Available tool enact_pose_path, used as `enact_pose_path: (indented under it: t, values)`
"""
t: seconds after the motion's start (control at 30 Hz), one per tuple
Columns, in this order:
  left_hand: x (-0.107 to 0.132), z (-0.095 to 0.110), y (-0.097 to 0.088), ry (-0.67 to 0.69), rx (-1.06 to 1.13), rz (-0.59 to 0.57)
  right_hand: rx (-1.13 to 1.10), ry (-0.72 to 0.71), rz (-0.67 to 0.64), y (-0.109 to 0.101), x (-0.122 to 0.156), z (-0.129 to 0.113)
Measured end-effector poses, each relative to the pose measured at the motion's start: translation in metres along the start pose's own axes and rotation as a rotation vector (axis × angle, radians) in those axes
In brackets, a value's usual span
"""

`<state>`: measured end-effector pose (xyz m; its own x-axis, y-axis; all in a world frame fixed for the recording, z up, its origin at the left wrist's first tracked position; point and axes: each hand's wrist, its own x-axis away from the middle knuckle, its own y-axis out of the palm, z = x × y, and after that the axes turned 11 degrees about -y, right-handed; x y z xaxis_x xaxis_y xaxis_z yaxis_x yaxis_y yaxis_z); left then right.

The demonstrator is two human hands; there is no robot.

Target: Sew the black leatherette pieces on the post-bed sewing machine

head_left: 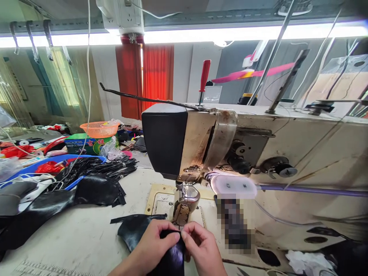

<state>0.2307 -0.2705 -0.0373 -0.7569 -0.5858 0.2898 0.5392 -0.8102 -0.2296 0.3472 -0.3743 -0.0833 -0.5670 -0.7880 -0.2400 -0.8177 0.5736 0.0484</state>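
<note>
My left hand (152, 245) and my right hand (201, 247) both pinch a piece of glossy black leather (172, 258) at the front of a worn cream sewing machine (258, 153). The leather's top edge sits just below the presser foot (182, 212), close to the needle area. A second flap of the black leather (132, 230) lies flat on the table to the left of my left hand. Thumbs and forefingers of both hands meet over the leather's edge.
A heap of black leather pieces (71, 191) covers the left of the table beside a blue basin (34, 172). An orange basket (99, 128) and a green box (86, 143) stand further back. A red-handled screwdriver (204, 80) stands on the machine top.
</note>
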Motion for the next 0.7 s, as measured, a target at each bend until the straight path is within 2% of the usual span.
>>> enact_pose_path:
  t: [0.13, 0.2, 0.23, 0.33, 0.37, 0.43, 0.57, 0.7]
  values:
    - [-0.005, 0.008, -0.001, -0.037, 0.039, 0.026, -0.037, 0.017, 0.049, 0.002, -0.007, -0.007]
    - [-0.006, 0.016, -0.004, -0.039, 0.06, 0.036, 0.041, -0.115, 0.045, -0.003, -0.012, -0.012]
    - [-0.007, 0.021, -0.006, -0.041, 0.075, 0.035, 0.132, -0.267, 0.032, -0.007, -0.015, -0.014]
    - [-0.013, 0.039, -0.013, -0.059, 0.103, 0.031, 0.541, -0.897, -0.017, -0.022, -0.026, -0.019]
    - [-0.016, 0.045, -0.014, -0.059, 0.102, 0.027, 0.669, -1.058, -0.026, -0.028, -0.03, -0.021]
    - [-0.026, 0.055, -0.016, -0.043, 0.084, 0.012, 0.865, -1.253, -0.065, -0.037, -0.039, -0.024]
    - [-0.047, 0.066, -0.014, 0.011, 0.048, 0.018, 1.023, -1.399, -0.137, -0.046, -0.056, -0.029]
    - [-0.059, 0.069, -0.012, 0.17, -0.011, 0.046, 1.092, -1.333, -0.065, -0.047, -0.064, -0.028]
